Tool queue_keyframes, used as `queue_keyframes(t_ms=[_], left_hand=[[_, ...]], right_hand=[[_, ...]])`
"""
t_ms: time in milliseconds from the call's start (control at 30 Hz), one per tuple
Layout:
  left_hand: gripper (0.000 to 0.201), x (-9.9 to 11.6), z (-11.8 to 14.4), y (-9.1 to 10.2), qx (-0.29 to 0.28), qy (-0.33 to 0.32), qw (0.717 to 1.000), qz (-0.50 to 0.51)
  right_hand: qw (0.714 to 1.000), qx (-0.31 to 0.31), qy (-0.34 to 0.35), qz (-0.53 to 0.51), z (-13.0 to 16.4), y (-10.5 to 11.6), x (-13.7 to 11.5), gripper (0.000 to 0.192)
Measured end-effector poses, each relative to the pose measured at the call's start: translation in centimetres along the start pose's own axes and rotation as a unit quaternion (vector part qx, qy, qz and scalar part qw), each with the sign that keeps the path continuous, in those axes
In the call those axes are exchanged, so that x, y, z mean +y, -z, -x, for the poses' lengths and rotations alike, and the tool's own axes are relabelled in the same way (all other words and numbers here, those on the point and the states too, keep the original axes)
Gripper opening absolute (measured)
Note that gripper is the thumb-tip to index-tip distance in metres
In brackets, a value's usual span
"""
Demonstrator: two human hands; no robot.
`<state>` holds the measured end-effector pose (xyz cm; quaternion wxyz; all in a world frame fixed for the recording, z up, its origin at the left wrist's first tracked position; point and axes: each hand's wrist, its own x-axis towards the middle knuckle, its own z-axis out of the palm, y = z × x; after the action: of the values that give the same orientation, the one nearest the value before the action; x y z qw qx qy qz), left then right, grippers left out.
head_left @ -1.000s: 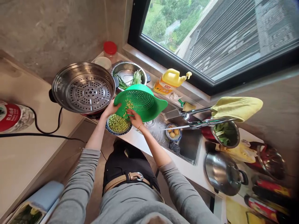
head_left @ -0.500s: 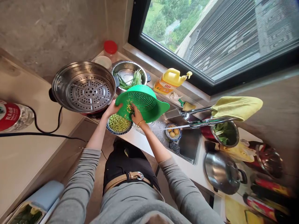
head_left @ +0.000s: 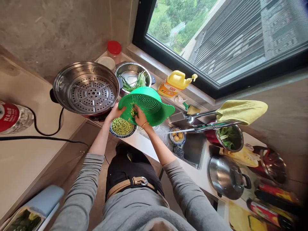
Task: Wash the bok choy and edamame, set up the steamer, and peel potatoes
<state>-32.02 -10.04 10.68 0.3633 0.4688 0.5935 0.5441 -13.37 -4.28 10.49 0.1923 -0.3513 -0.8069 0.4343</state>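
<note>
My left hand (head_left: 117, 112) grips the rim of a green plastic colander (head_left: 150, 102), which is tilted over the counter's near edge. Inside it, my right hand (head_left: 141, 117) has its fingers curled against a small heap of shelled green beans (head_left: 132, 111). Below the colander's left side sits a blue-and-white bowl (head_left: 124, 137), full of more green beans (head_left: 121, 125). A bracelet circles my right wrist.
Water runs from the faucet (head_left: 204, 128) into the sink (head_left: 192, 150), where a bowl of potatoes (head_left: 177, 136) stands. At left is a steamer pot (head_left: 93, 93); behind the colander, a strainer pot with green stalks (head_left: 141, 78) and a yellow detergent bottle (head_left: 172, 85). A lidded pot (head_left: 226, 176) stands right.
My right hand has shifted slightly up and left within the colander, its fingers moving among the beans. The left hand keeps its hold, and the colander stays nearly in place.
</note>
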Motion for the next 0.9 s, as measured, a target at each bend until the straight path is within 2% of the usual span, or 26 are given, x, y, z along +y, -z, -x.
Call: queue_keyframes(t_ms=[67,200,367,533,733,900], left_hand=[[0.029,0.0,0.1,0.0,-0.001,0.0,1.0,-0.004],[0.033,0.1,0.3,-0.1,-0.001,-0.004,1.0,0.004],[0.034,0.2,0.2,-0.1,0.009,0.0,1.0,0.014],[0.036,0.1,0.2,0.2,0.013,-0.004,1.0,0.007],[0.036,0.3,0.1,0.0,0.003,-0.031,1.0,-0.002],[0.035,0.4,0.0,-0.1,0.001,-0.036,0.999,-0.005]], right_hand=[[1.0,-0.012,0.012,0.002,0.3,0.0,-0.2,0.075],[1.0,0.005,0.021,0.01,0.5,0.0,-0.8,0.074],[0.999,-0.032,0.028,-0.002,1.8,-0.4,-1.5,0.079],[0.999,0.031,0.007,-0.009,3.7,-1.1,-1.6,0.087],[0.998,-0.051,-0.001,-0.042,4.6,-2.5,-1.8,0.09],[0.997,-0.02,-0.019,-0.075,4.4,-2.5,-1.9,0.089]])
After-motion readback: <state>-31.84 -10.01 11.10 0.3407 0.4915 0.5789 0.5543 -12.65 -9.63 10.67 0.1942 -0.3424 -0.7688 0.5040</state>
